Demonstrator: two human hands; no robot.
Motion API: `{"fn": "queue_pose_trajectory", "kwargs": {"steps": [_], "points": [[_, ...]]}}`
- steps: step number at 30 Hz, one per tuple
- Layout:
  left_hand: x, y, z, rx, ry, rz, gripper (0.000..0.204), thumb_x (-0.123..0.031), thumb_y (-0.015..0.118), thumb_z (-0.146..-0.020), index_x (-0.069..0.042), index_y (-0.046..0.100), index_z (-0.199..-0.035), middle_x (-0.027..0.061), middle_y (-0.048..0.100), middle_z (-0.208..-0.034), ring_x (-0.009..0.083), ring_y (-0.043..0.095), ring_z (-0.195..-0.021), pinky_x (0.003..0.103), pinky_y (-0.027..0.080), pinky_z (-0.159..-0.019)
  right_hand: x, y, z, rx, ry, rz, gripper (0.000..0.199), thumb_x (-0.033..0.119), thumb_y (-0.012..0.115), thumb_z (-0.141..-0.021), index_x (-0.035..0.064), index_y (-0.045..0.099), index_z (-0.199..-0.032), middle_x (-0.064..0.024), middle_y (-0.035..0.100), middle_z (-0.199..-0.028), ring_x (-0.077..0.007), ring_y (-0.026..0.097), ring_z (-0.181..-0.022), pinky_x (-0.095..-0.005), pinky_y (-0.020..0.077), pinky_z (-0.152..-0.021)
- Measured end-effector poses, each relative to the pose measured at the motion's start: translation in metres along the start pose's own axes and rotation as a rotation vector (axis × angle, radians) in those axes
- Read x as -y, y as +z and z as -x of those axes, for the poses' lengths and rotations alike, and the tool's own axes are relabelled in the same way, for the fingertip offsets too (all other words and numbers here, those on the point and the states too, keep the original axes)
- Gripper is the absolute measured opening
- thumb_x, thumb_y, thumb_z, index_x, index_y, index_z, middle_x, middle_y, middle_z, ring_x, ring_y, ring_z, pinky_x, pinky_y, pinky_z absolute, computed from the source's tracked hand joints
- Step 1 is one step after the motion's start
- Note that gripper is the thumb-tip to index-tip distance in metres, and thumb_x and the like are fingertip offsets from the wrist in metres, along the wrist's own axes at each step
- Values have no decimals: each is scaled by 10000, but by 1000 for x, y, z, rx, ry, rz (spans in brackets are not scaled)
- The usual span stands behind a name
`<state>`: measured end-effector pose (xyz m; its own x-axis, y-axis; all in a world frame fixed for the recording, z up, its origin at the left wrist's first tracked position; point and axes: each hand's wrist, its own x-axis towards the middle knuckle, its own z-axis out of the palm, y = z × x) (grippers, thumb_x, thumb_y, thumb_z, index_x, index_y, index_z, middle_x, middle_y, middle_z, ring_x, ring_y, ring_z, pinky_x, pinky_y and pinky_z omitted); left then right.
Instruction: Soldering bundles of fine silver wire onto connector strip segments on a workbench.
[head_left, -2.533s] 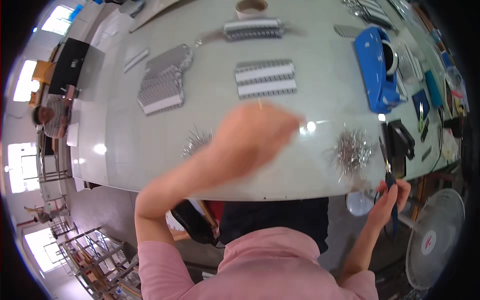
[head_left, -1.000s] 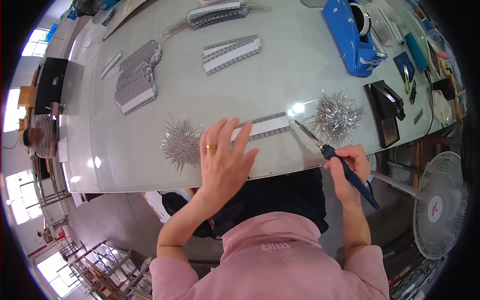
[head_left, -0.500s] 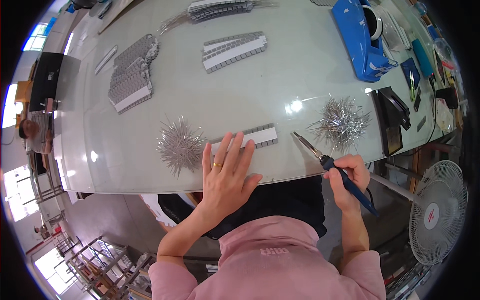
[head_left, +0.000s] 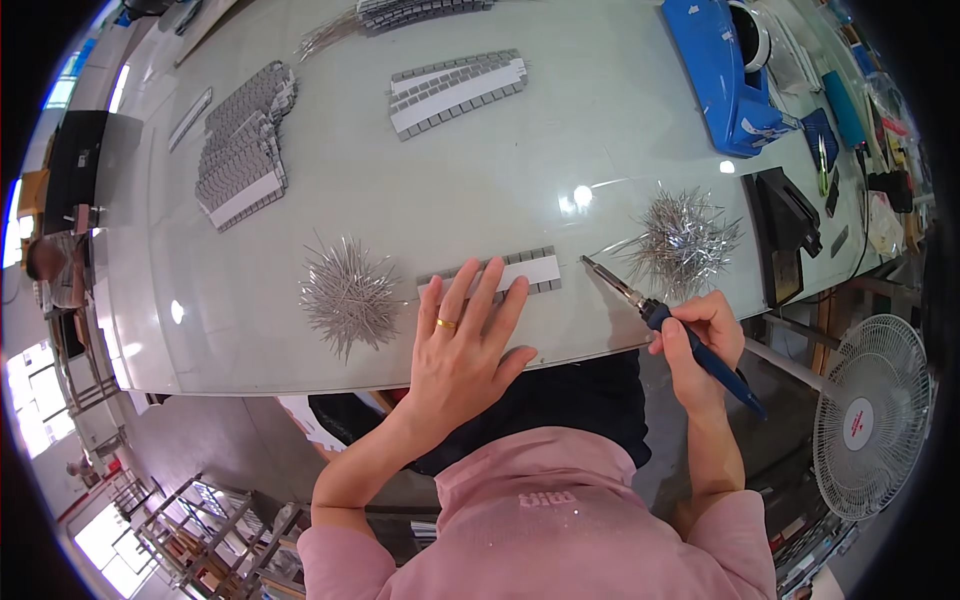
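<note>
Left hand (head_left: 462, 352) over strip (head_left: 535, 271), apparently touching

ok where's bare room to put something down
The table is bare between the overlapping strips and the tape dispenser, and left of the left wire pile, nearer than the stack. It's crowded on the right around the black stand, and at the near edge: left hand over a strip, right hand holding a soldering iron.

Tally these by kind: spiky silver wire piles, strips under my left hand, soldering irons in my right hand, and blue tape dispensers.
Spiky silver wire piles: 2
Strip under left hand: 1
Soldering iron in right hand: 1
Blue tape dispenser: 1
Total: 5
</note>
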<state>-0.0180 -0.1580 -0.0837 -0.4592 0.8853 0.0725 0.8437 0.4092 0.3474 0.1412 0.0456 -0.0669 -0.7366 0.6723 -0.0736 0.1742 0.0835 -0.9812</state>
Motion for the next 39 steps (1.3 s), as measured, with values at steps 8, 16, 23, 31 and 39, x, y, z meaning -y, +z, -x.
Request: {"fn": "queue_pose_trajectory", "kwargs": {"steps": [8, 16, 23, 31, 39], "points": [[-5, 2, -4, -8, 11, -13, 633, -323, 724, -758, -115, 544, -1328, 143, 428, -1423, 325, 376, -1318, 528, 292, -1072, -6, 4, 13, 26, -72, 204, 125, 10, 599, -872, -7, 485, -923, -104, 612, -757, -104, 606, -595, -221, 510, -564], [-9, 4, -5, -19, 17, -23, 607, -278, 725, -750, -123, 557, -1313, 135, 441, -1408, 313, 391, -1299, 505, 309, -1062, -5, 10, 18, 20, -153, 275, 143, 33, 617, -868, -15, 490, -915, -101, 602, -720, -112, 612, -593, -222, 492, -557], [-10, 5, -6, -33, 19, -35, 597, -258, 722, -749, -120, 560, -1307, 134, 436, -1403, 309, 390, -1288, 503, 320, -1052, -6, 17, 19, -93, -142, 210, 191, 82, 734, -792, 1, 579, -867, -68, 600, -675, -92, 553, -571, -214, 444, -550], [-9, 7, -7, -51, 38, -19, 589, -253, 722, -746, -120, 567, -1298, 132, 438, -1398, 306, 394, -1281, 503, 318, -1053, 0, 7, 19, 4, -190, 260, 162, 48, 647, -852, -20, 514, -914, -92, 599, -736, -114, 613, -615, -223, 484, -576], [-8, 6, -6, -72, 54, -38, 605, -306, 713, -776, -126, 533, -1325, 119, 449, -1389, 294, 420, -1256, 507, 336, -1028, 16, 6, -3, 64, -474, 369, 220, 23, 754, -704, 9, 598, -859, -103, 627, -704, -205, 624, -556, -256, 471, -515]]}}
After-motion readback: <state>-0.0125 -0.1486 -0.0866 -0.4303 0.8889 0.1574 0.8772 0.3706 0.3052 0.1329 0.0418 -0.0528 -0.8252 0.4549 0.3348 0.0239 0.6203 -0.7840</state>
